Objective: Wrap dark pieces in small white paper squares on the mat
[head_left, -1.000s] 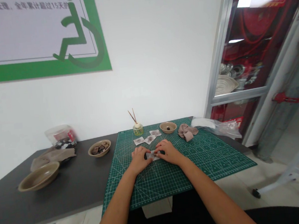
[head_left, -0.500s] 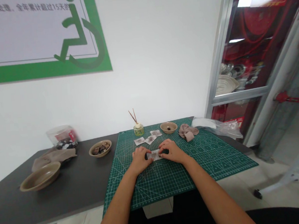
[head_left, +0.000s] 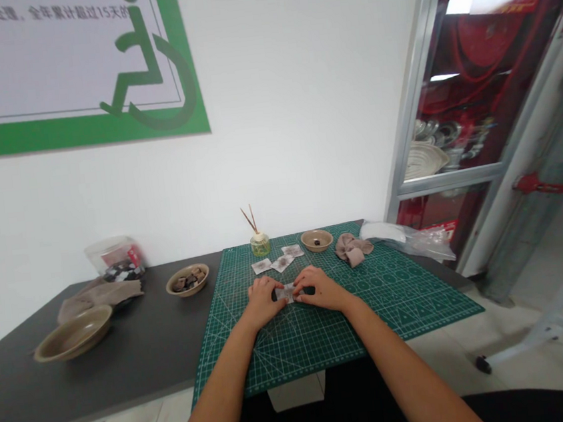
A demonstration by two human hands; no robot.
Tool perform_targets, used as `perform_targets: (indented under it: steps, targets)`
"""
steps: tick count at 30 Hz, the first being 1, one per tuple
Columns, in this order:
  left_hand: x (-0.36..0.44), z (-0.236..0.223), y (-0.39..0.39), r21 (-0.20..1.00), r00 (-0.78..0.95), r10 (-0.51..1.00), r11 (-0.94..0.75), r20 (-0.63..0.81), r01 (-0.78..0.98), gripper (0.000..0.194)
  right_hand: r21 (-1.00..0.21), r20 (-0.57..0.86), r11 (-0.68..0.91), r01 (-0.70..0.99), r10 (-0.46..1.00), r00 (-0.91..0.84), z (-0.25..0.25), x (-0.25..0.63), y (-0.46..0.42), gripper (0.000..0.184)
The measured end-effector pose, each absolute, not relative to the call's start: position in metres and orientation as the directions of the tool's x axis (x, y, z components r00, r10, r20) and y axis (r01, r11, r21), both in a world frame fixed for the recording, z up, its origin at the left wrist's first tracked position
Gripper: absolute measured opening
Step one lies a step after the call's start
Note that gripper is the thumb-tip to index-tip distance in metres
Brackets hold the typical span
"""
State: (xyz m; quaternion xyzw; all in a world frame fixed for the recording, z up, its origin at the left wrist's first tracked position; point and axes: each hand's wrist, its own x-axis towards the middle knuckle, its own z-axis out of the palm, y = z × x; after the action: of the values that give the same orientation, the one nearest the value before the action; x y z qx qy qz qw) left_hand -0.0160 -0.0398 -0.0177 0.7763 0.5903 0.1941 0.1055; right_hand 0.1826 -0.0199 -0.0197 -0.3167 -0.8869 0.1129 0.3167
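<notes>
My left hand (head_left: 261, 301) and my right hand (head_left: 320, 289) rest side by side on the green cutting mat (head_left: 372, 309). Both pinch a small white patterned packet (head_left: 285, 294) that lies flat between them, with something dark showing at its edges. The fingers of each hand are curled and pressed onto it. Three similar packets (head_left: 277, 263) lie just beyond the hands.
A reed diffuser (head_left: 259, 241), a small bowl (head_left: 317, 239) and a crumpled beige cloth (head_left: 352, 248) stand at the mat's far edge. On the dark table (head_left: 139, 347) to the left are a bowl of brown pieces (head_left: 187, 279), a large empty bowl (head_left: 73, 332), a cloth and a plastic jar (head_left: 114, 258).
The hands have stayed on the packet, the right fingers shifting slightly inward over it. Little else differs.
</notes>
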Motion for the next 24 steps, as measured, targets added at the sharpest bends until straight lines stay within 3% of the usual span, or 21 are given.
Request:
perform_targets:
  steps: [24]
  targets:
    - [-0.016,-0.016,-0.041,0.402,0.226,0.960,-0.275,0.167,0.873,0.024,-0.389,0.511,0.734,0.557,0.675,-0.533,-0.029,0.182,-0.008,0.009]
